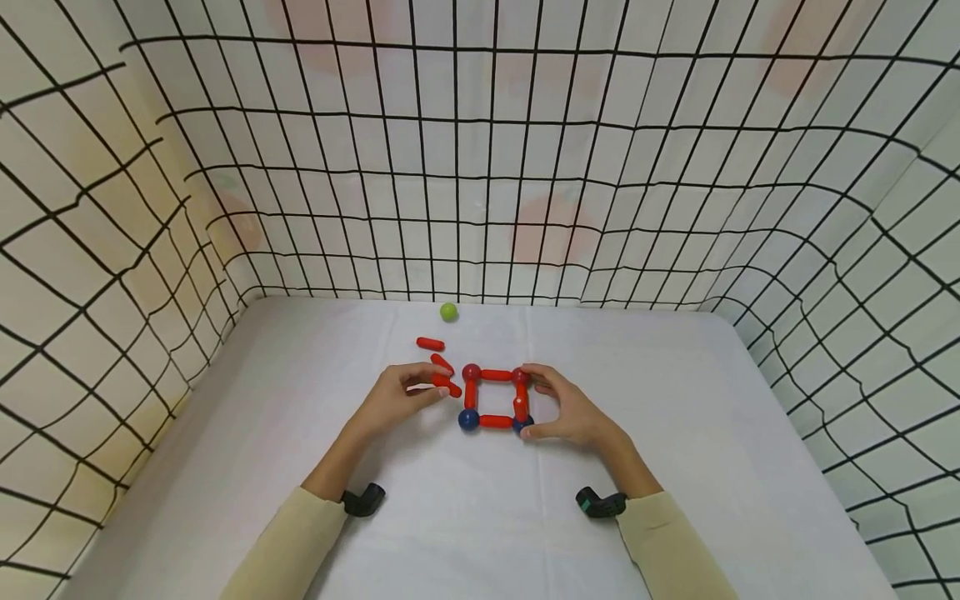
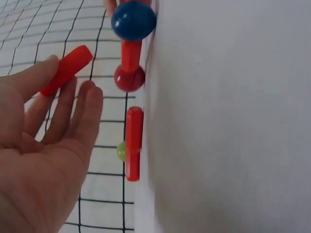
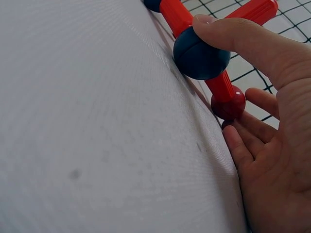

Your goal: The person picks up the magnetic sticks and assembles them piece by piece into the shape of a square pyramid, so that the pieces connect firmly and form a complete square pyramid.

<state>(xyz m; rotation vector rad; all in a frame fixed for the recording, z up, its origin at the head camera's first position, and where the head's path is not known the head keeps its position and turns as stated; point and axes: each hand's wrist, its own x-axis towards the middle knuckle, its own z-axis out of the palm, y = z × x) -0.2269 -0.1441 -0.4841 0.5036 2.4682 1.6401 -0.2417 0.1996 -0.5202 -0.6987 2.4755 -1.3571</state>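
Red rods and balls form a square frame (image 1: 496,422) on the white table, with red balls at its far corners and blue ones at its near corners. My left hand (image 1: 393,396) pinches a loose red rod (image 2: 68,68) between thumb and fingers, just left of the square. At the square's right side, my right hand (image 1: 573,412) spans the edge: its thumb presses the near blue ball (image 3: 201,53) while its fingers are by the far red ball (image 3: 228,103). Another red rod (image 3: 252,12) stands up from that blue ball.
Two loose red rods lie left of the square, one farther back (image 1: 431,343) and one nearer rod (image 1: 441,363) close to my left fingers. Behind them sits a green ball (image 1: 448,312). Black wire mesh (image 1: 480,122) encloses the table (image 1: 480,533) at the back and both sides.
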